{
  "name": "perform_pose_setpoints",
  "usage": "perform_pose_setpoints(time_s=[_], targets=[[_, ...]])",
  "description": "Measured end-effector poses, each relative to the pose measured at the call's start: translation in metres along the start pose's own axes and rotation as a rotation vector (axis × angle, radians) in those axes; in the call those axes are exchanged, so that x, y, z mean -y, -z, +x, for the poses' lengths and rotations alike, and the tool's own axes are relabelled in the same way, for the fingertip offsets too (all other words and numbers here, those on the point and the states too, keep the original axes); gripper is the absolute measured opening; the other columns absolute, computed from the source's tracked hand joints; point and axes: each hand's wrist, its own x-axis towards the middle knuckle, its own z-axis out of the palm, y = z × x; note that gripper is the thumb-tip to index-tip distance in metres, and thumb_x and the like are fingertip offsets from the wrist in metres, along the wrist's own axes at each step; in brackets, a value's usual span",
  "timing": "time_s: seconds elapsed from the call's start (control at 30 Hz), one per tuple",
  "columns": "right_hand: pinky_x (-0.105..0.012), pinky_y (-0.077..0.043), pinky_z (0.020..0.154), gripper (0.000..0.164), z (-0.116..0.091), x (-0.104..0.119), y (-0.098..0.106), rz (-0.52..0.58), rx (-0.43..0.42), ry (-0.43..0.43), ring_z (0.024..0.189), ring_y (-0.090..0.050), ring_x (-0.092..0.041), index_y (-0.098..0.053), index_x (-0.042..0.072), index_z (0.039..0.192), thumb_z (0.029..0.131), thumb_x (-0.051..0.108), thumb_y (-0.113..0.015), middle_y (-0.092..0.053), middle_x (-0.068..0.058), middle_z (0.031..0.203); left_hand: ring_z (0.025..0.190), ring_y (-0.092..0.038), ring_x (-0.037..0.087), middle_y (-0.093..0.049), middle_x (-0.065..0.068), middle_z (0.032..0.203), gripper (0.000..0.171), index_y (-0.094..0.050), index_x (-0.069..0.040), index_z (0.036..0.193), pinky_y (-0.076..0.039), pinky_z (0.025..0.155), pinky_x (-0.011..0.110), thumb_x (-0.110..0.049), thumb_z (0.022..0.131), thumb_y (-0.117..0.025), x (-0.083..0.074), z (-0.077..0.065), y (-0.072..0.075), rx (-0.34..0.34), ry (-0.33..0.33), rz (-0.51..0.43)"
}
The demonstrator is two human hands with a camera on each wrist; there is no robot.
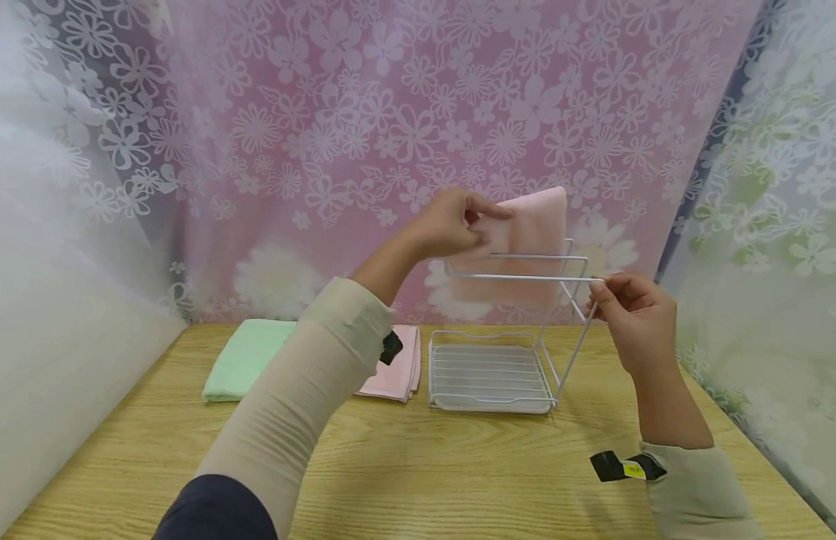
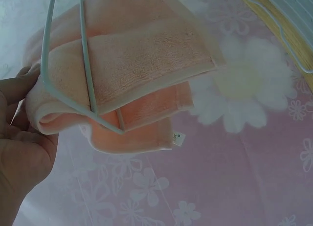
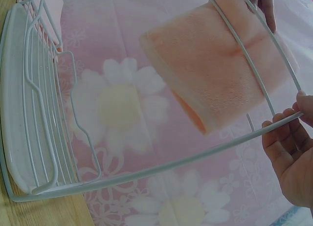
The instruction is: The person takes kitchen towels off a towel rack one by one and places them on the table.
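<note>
My left hand [image 1: 452, 225] pinches the left side of a folded pink towel [image 1: 536, 214] among the top bars of a white wire rack [image 1: 519, 278]. Part of the towel stands above those bars and part hangs below them. In the left wrist view the towel's layers [image 2: 146, 59] drape by the rails, with a small white label at one edge. The right hand [image 1: 637, 319] grips the rack's upper right corner between thumb and fingers. From the right wrist, these fingers [image 3: 281, 143] curl round the rack's side bar.
The rack's base holds a shallow white tray [image 1: 492, 406] under a wire grid, on a wood-grain table [image 1: 418, 472]. Left of it lie a folded pink cloth [image 1: 406, 367] and a folded green cloth [image 1: 245, 360]. A flowered curtain [image 1: 391, 112] hangs close behind.
</note>
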Motion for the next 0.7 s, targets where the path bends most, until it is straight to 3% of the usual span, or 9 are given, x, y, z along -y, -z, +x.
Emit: perform_pose_setpoints(time_s=[0.1, 0.23, 0.47, 0.7], targets=[[-0.019, -0.055, 0.057, 0.004, 0.0, 0.0, 0.0, 0.0, 0.003, 0.001, 0.056, -0.062, -0.017, -0.066, -0.01, 0.088, 0.09, -0.007, -0.064, -0.065, -0.009, 0.07, 0.06, -0.044, 0.011, -0.063, -0.002, 0.083, 0.041, -0.074, -0.013, 0.117, -0.038, 0.052, 0.02, 0.004, 0.08, -0.073, 0.002, -0.003, 0.002, -0.021, 0.004, -0.044], [-0.019, -0.055, 0.058, 0.006, 0.0, -0.001, 0.0, 0.004, 0.008, 0.006, 0.057, -0.062, -0.017, -0.065, -0.012, 0.089, 0.09, -0.006, -0.065, -0.065, -0.01, 0.071, 0.072, -0.057, 0.013, -0.069, 0.0, 0.111, 0.039, -0.073, -0.012, 0.117, -0.045, 0.055, 0.022, 0.002, 0.08, -0.074, 0.005, -0.009, 0.003, -0.043, 0.011, -0.147], [-0.019, -0.056, 0.059, 0.008, 0.0, -0.002, 0.0, 0.012, 0.017, 0.012, 0.058, -0.063, -0.015, -0.062, -0.016, 0.089, 0.09, -0.008, -0.064, -0.064, -0.01, 0.071, 0.074, -0.061, 0.015, -0.065, 0.0, 0.113, 0.04, -0.073, -0.012, 0.118, -0.046, 0.055, 0.022, 0.001, 0.08, -0.075, 0.009, -0.023, 0.007, -0.097, 0.065, -0.328], [-0.019, -0.055, 0.058, 0.004, 0.0, -0.001, 0.0, -0.002, -0.007, -0.005, 0.057, -0.062, -0.016, -0.066, -0.009, 0.086, 0.089, -0.008, -0.064, -0.064, -0.009, 0.07, 0.077, -0.065, 0.019, -0.064, 0.003, 0.118, 0.042, -0.071, -0.009, 0.121, -0.05, 0.058, 0.023, 0.004, 0.08, -0.074, 0.007, -0.033, 0.009, -0.106, 0.087, -0.476]])
